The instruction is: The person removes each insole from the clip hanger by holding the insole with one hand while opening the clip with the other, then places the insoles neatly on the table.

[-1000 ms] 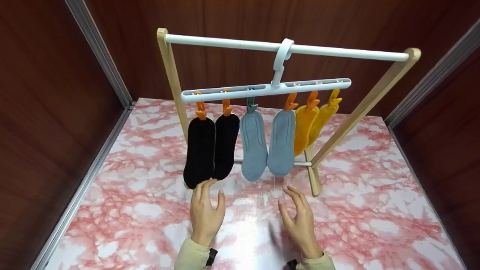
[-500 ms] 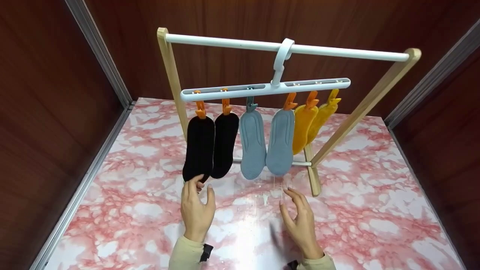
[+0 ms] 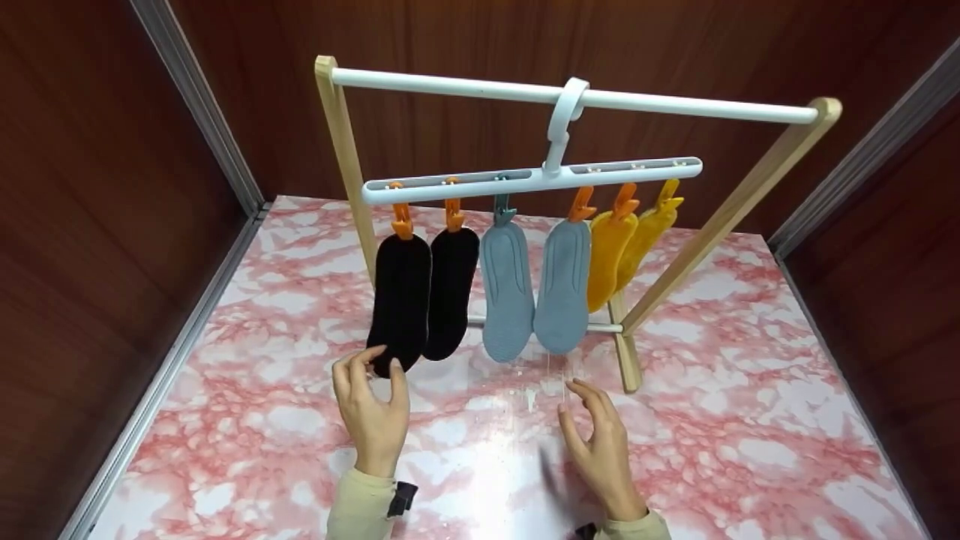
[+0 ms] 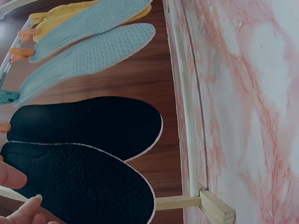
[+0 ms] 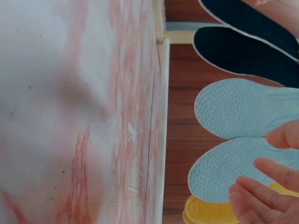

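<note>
Two black insoles hang side by side on the left, the outer insole [image 3: 401, 300] nearer than its partner [image 3: 451, 292]. My left hand [image 3: 375, 420] is at the outer one's lower end, fingers by its left edge and thumb apart from them; whether they touch it cannot be told. In the left wrist view a gap shows between thumb and fingers. My right hand [image 3: 600, 442] holds nothing, its fingers loosely bent, below and in front of two light blue insoles [image 3: 506, 292]. Two yellow insoles [image 3: 604, 262] hang farther right.
Orange, teal and yellow clips hold the insoles on a white clip hanger [image 3: 465, 185]. Its hook [image 3: 566, 112] sits over the white rail [image 3: 697, 103] of a rack with wooden legs [image 3: 727, 217]. Beneath is a pink-and-white marbled tabletop [image 3: 750, 420]; brown panels [image 3: 90, 187] stand around it.
My left hand has moved left and slightly up along the outer black insole's lower end. The insoles shifted slightly up and back down. My right hand has stayed almost still.
</note>
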`<state>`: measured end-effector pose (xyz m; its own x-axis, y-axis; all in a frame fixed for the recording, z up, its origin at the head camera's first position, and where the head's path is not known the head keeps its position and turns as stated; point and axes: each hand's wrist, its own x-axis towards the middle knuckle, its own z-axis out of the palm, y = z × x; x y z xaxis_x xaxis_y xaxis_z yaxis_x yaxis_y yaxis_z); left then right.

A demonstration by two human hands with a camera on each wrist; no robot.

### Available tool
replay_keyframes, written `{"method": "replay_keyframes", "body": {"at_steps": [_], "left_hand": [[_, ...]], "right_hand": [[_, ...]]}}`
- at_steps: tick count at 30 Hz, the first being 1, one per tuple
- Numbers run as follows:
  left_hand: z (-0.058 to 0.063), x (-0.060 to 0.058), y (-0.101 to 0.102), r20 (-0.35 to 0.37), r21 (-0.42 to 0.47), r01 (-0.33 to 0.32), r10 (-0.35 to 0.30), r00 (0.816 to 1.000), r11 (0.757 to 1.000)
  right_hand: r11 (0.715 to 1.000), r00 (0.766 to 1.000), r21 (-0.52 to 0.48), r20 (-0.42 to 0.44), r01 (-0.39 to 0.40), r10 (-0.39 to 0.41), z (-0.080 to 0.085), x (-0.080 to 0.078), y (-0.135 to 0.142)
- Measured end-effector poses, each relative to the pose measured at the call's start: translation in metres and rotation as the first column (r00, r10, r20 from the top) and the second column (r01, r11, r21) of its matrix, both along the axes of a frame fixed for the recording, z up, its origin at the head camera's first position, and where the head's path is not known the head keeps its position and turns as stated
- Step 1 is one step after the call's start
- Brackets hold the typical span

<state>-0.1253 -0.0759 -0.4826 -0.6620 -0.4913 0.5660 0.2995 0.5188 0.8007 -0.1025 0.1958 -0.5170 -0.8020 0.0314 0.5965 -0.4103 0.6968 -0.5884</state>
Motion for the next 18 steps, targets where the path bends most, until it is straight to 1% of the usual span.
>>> {"method": "replay_keyframes", "body": {"at_steps": [13,18], "left_hand": [[-0.003,-0.009,-0.013,-0.006,0.026,0.001,-0.001,1.000,1.000],[-0.004,-0.014,-0.020,0.012,0.020,0.002,-0.002,1.000,1.000]], "right_hand": [[1.000,1.000,-0.013,0.016,-0.003,0.003,-0.002,0.000,0.002],[1.000,1.000,-0.012,0.022,-0.006,0.007,-0.003,-0.001,0.003]]}}
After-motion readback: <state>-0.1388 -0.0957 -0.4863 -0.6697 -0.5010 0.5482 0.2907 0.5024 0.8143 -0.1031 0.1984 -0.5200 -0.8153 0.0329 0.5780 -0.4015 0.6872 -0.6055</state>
